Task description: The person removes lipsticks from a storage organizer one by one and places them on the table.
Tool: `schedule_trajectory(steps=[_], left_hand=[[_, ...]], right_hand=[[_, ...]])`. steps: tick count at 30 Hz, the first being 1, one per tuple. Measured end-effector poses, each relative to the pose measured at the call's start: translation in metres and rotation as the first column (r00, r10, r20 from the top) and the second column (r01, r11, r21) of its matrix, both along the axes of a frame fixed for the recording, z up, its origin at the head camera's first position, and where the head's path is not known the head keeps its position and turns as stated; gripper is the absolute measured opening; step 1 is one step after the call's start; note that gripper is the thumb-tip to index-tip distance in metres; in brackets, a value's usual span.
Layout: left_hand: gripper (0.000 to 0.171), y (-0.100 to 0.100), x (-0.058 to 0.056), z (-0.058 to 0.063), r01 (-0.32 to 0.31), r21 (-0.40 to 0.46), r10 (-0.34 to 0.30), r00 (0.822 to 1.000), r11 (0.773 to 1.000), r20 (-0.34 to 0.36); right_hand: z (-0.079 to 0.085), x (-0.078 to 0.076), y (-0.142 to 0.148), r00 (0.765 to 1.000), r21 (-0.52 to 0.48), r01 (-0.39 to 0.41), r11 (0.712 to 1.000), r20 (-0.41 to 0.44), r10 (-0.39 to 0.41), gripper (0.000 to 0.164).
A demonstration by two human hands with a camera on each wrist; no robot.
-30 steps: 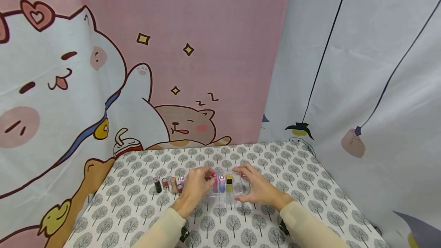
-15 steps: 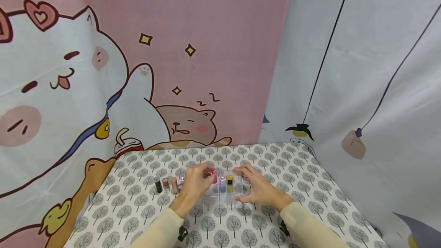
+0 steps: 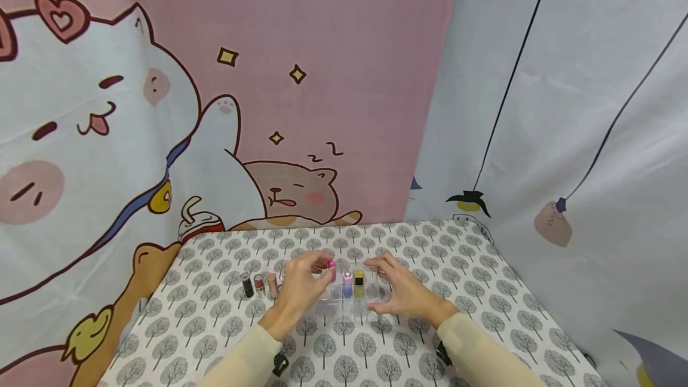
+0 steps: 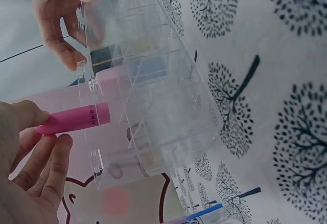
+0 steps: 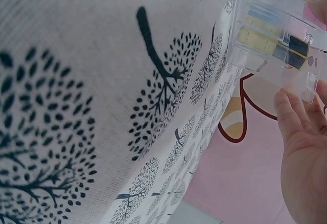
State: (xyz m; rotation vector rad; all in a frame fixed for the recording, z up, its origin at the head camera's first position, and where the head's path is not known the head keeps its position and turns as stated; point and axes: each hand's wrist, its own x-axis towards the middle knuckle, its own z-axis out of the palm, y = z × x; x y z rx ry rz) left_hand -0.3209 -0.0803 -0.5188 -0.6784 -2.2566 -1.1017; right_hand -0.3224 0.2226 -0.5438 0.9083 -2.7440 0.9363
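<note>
A glossy pink lipstick tube [image 4: 76,119] is pinched between the thumb and fingers of my left hand [image 3: 302,282]. Its lower end overlaps the top of a clear plastic organizer [image 3: 335,313] in the left wrist view. My right hand [image 3: 402,290] grips the organizer's right end, thumb at the front and fingers at the back. Two cosmetics stand in neighbouring compartments: a pink-capped tube with a blue base [image 3: 347,284] and a yellow one with a black band [image 3: 359,283].
Left of the organizer, a black tube [image 3: 247,285], a red-brown lipstick [image 3: 259,284] and a beige tube [image 3: 272,285] stand on the tree-print cloth [image 3: 355,369]. More cosmetics there are partly hidden by my left hand. A cartoon curtain [image 3: 365,106] hangs behind the table.
My left hand has lifted the pink lipstick tube up out of the organizer and slightly left. My right hand has stayed on the organizer's right end.
</note>
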Motion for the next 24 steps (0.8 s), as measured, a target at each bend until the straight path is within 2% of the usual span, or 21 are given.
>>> schedule_trajectory(steps=[5,12,21,24], left_hand=[[0.022,-0.004,0.002,-0.001,-0.031,0.005,0.031,0.998,1.0,-0.046],[0.024,-0.01,0.004,-0.001,-0.036,0.004,0.037,0.995,0.999,-0.093],[0.025,-0.023,0.008,0.004,-0.01,0.02,0.01,0.999,1.0,-0.041],[0.025,-0.025,0.011,0.006,-0.007,0.028,0.009,0.999,1.0,-0.046]], right_hand=[[0.001,0.0,0.0,1.0,-0.009,-0.01,1.0,0.005,0.01,0.099],[0.001,0.0,0.001,1.0,-0.021,-0.02,1.0,0.018,0.021,0.099],[-0.001,0.0,0.001,1.0,-0.016,-0.014,1.0,0.015,0.014,0.1],[-0.001,0.0,0.001,1.0,-0.021,-0.014,1.0,0.018,0.015,0.099]])
